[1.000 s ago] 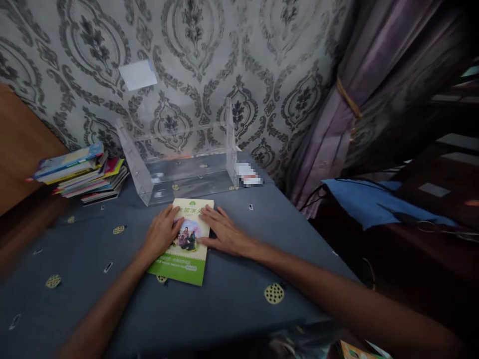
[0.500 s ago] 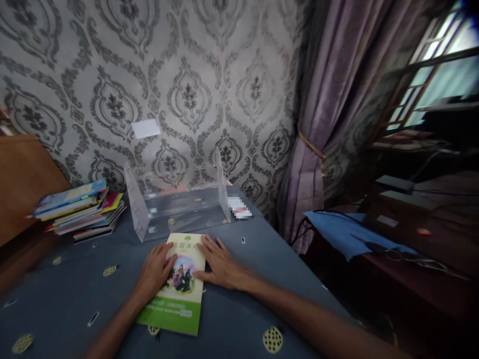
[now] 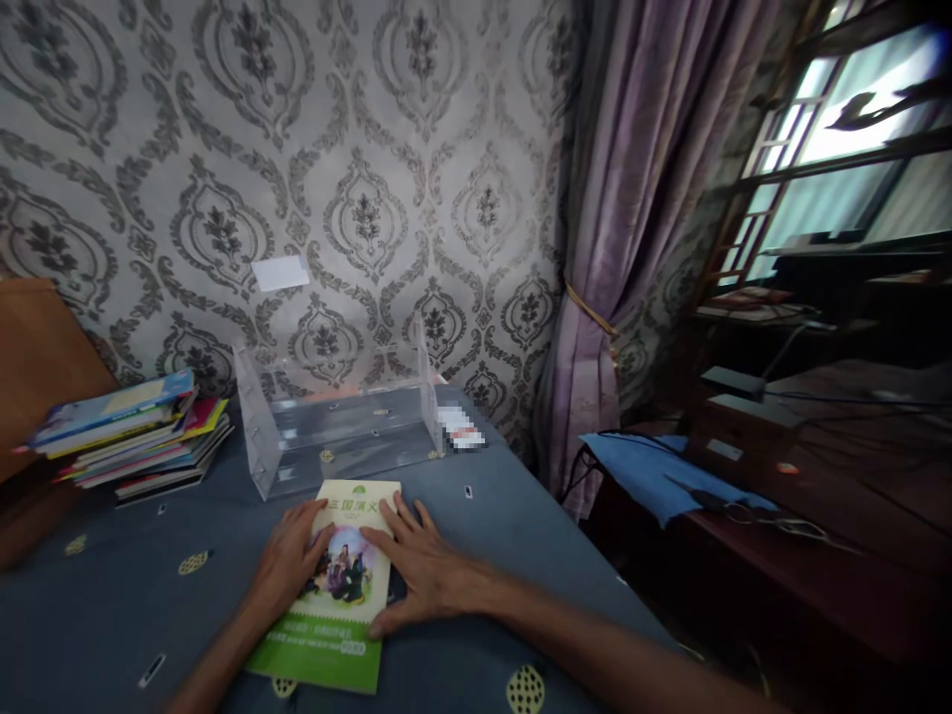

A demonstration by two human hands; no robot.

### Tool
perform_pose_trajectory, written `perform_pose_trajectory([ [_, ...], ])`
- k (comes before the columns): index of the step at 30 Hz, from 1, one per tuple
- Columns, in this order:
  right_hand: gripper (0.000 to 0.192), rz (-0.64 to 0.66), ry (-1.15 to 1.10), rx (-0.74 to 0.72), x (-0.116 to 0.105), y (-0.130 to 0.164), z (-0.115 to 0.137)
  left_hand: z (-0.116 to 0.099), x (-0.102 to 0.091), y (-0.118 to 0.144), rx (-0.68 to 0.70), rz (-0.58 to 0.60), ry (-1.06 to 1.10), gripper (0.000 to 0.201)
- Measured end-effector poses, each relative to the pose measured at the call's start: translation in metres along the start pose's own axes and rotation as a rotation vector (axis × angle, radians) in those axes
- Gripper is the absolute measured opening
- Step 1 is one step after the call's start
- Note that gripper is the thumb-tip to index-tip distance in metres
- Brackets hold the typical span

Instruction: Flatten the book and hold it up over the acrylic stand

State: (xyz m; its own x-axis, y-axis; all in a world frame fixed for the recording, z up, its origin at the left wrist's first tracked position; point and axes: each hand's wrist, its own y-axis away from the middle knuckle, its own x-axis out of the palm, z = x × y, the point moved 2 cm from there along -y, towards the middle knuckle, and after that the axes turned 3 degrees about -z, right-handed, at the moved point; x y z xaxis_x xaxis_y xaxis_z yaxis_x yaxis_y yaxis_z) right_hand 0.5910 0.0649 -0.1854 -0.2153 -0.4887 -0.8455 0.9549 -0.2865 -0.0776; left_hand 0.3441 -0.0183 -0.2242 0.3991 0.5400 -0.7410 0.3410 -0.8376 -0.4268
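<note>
A book (image 3: 349,620) with a cream and green cover lies flat on the dark blue tablecloth, its picture and title facing up. On its left edge rests my left hand (image 3: 292,543), fingers stretched over the cover. From the other side my right hand (image 3: 423,567) touches the book, its fingers spread along the right edge and its thumb low on the green band. Just beyond the book's top edge stands a clear acrylic rack (image 3: 334,428) with two upright side panels.
A stack of books and magazines (image 3: 141,431) sits at the left by a brown wooden panel (image 3: 52,347). A blurred-out packet (image 3: 461,424) lies right of the rack. Beyond the table's right edge are a tied purple curtain (image 3: 587,367) and a blue cloth (image 3: 661,476).
The view has turned slightly right and up, shifting everything left and down in the picture. My right hand has spread wider, its thumb now lower on the book.
</note>
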Motion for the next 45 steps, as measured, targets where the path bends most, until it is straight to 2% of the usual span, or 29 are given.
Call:
perform_pose_trajectory([
  [5, 0.117, 0.020, -0.023, -0.017, -0.004, 0.003, 0.004, -0.005, -0.005, -0.001, -0.047, -0.002, 0.080, 0.047],
  [12, 0.117, 0.020, -0.072, -0.021, -0.003, 0.006, 0.006, -0.010, -0.015, -0.004, -0.182, 0.012, 0.209, 0.060],
  [18, 0.115, 0.038, -0.093, -0.008, -0.006, 0.007, 0.007, -0.012, -0.022, -0.007, -0.457, 0.013, 0.714, 0.067],
  [21, 0.115, 0.045, -0.109, -0.006, -0.009, 0.008, 0.008, -0.014, -0.023, -0.005, -0.668, -0.023, 0.890, 0.058],
  [25, 0.114, 0.026, -0.123, -0.023, -0.010, 0.009, 0.008, -0.025, -0.022, -0.001, -0.895, 0.052, 1.010, 0.042],
  [27, 0.113, 0.017, -0.138, -0.017, -0.007, 0.009, 0.006, -0.031, -0.021, 0.000, -0.925, 0.057, 1.062, 0.038],
  [31, 0.113, -0.011, -0.175, 0.041, -0.003, 0.006, -0.001, -0.040, -0.021, 0.000, -0.900, 0.036, 1.151, 0.038],
  [37, 0.113, -0.031, -0.177, 0.204, -0.002, -0.003, -0.006, -0.047, -0.027, 0.001, -0.972, -0.122, 1.169, 0.033],
  [41, 0.098, -0.097, -0.091, 0.117, 0.004, -0.007, -0.005, -0.048, -0.030, 0.002, -0.960, -0.141, 1.171, 0.029],
  [45, 0.098, -0.122, -0.045, 0.082, 0.008, -0.008, -0.005, -0.044, -0.030, 0.004, -0.954, -0.163, 1.200, 0.025],
])
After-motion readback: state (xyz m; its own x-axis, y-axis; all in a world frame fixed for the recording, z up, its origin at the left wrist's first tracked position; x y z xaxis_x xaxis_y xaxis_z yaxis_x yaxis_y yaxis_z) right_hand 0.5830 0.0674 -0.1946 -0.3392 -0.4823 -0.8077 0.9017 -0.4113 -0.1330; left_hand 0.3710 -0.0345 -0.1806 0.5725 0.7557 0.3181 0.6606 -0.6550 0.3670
